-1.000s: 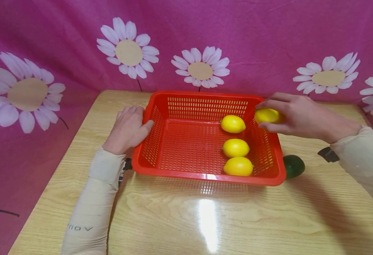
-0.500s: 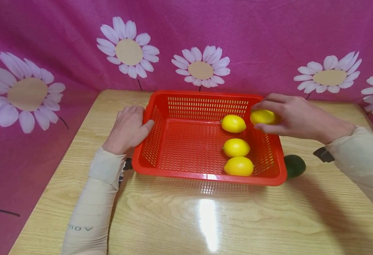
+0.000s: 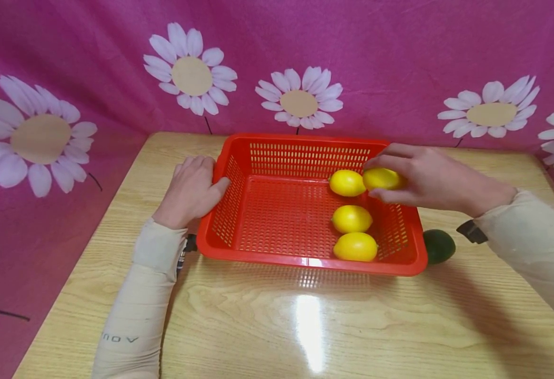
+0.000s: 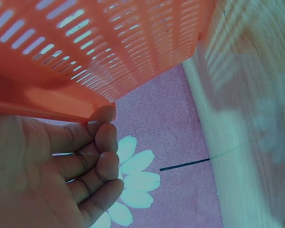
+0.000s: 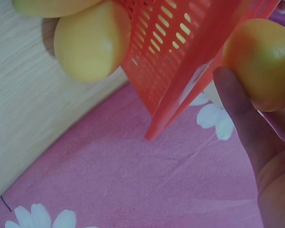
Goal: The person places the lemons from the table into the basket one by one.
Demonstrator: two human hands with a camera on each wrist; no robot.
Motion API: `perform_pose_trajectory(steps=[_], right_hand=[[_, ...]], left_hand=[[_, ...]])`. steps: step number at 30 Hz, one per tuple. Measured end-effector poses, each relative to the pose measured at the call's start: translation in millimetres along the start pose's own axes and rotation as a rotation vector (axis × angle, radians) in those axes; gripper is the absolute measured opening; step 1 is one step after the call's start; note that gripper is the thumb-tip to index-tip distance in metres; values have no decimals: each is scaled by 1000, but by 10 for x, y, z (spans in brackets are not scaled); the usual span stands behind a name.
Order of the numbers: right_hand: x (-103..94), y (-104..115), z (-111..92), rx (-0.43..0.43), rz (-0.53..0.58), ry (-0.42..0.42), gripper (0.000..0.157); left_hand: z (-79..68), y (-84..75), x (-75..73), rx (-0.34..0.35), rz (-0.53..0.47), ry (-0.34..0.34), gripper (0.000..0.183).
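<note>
A red slotted plastic basket (image 3: 286, 216) stands on the wooden table, and three lemons lie inside along its right side: a back one (image 3: 346, 183), a middle one (image 3: 351, 219) and a front one (image 3: 355, 247). My right hand (image 3: 423, 176) holds another lemon (image 3: 383, 179) between thumb and fingers, just inside the right rim at the back; it overlaps the back lemon's edge in the head view. My left hand (image 3: 189, 192) grips the left rim, thumb on top; in the left wrist view its fingers (image 4: 106, 137) curl below the rim.
Against the basket's right outer side sits a dark green rounded fruit (image 3: 439, 246). Beside that wall, the right wrist view shows a yellow fruit (image 5: 91, 42) and part of another (image 5: 54, 6) on the table. A pink flowered cloth (image 3: 376, 68) hangs behind.
My right hand has carried its lemon leftward from above the right rim to inside the basket, close to the back lemon. The left hand stays on the rim.
</note>
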State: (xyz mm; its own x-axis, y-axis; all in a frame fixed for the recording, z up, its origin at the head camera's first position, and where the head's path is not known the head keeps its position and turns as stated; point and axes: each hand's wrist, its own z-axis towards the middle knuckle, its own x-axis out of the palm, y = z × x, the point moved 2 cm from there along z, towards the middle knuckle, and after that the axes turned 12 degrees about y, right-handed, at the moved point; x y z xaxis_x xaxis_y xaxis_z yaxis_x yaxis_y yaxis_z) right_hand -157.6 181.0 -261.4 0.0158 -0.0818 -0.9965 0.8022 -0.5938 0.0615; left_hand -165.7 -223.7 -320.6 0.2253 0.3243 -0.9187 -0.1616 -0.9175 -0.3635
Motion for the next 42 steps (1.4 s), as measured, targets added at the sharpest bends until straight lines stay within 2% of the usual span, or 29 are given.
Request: perform_pose_trajectory(steps=[9, 17, 26, 36, 42], right_hand=[[56, 66, 29, -40, 22, -7, 43], [110, 116, 42, -17, 41, 40, 41], [188, 183, 74, -40, 33, 49, 41], [234, 266, 137, -61, 69, 99, 38], [292, 284, 163, -41, 53, 120, 41]], left_hand=[[-2, 2, 0, 2, 0, 0, 39], [-5, 1, -1, -1, 0, 5, 40], [-7, 0, -1, -5, -5, 7, 42], [0, 9, 3, -3, -8, 10, 42], [4, 14, 5, -4, -14, 11, 42]])
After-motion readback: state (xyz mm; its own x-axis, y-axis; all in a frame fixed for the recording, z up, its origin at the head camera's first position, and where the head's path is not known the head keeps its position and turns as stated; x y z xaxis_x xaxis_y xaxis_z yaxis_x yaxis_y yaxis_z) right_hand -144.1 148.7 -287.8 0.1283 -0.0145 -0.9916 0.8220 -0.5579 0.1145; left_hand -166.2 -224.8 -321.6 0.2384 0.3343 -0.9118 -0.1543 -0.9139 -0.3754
